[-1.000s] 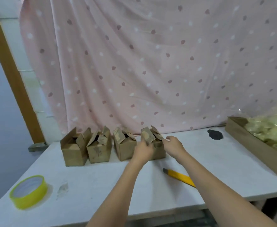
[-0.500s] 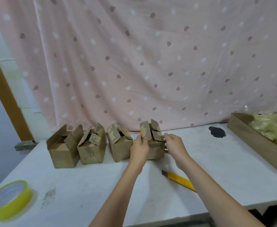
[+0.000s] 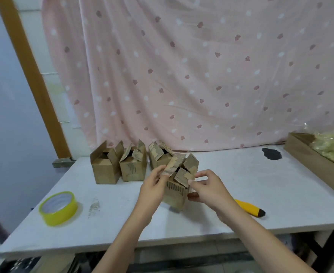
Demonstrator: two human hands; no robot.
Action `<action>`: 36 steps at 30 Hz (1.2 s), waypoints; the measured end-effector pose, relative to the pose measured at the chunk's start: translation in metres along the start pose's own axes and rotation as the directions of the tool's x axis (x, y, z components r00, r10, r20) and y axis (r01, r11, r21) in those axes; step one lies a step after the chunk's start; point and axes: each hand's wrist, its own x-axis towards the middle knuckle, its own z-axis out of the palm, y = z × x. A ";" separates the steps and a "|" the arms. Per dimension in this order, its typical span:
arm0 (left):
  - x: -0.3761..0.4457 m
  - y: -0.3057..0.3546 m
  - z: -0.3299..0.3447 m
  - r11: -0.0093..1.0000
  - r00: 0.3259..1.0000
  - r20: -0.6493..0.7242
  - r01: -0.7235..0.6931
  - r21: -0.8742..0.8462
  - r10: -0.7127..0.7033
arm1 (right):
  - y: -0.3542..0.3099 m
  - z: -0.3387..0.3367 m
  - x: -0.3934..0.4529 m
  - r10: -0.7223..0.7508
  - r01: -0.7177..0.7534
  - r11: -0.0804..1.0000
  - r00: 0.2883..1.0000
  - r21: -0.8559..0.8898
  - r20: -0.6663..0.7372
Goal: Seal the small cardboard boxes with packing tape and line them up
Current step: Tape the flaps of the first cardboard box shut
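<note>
**Cardboard box held in both hands, flaps open**

Brown corrugated cardboard makes up the small box [image 3: 177, 191] under inspection. It is held tilted in front of the person, nearer the camera than the other boxes; whether its lower corner touches the white table [image 3: 241, 186] or hangs just above it cannot be told. Its four top flaps stand open and unsealed, and no tape shows on them.

The left hand [image 3: 152, 191] grips the box's left side, its fingers [image 3: 158, 170] closed against the left flap. The right hand [image 3: 208, 189] grips the right side, with thumb and forefinger pinched on the edge of a small flap and the remaining fingers curled around the right wall.

Three further small brown cardboard boxes stand in a row at the back of the table, all with flaps open: the left box [image 3: 104, 168], the middle box [image 3: 133, 168] just beside it, and the third box [image 3: 159, 157] partly hidden behind the held one.

A roll of yellow packing tape [image 3: 58, 208] lies flat near the table's front left, well apart from both hands. A yellow utility knife with a black tip [image 3: 250, 207] lies on the table to the right, partly behind the right wrist. A shallow brown cardboard tray [image 3: 308, 161] containing pale crumpled plastic sits at the far right edge. A pink spotted cloth [image 3: 201, 75] hangs behind the table.
</note>
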 end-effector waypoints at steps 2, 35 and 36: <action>-0.007 -0.003 -0.011 0.999 1.000 0.004 -0.018 0.033 0.018 | 0.003 0.012 -0.003 0.011 -0.010 1.000 1.000 -0.028 0.013; 0.017 -0.028 -0.081 0.678 0.912 0.405 -0.338 0.653 0.064 | 0.020 0.039 0.038 -0.417 0.569 0.306 0.801 -0.763 0.430; 0.016 -0.032 -0.079 0.603 0.914 0.400 -0.357 0.714 0.068 | 0.022 0.040 0.037 -0.427 0.574 0.286 0.793 -0.767 0.435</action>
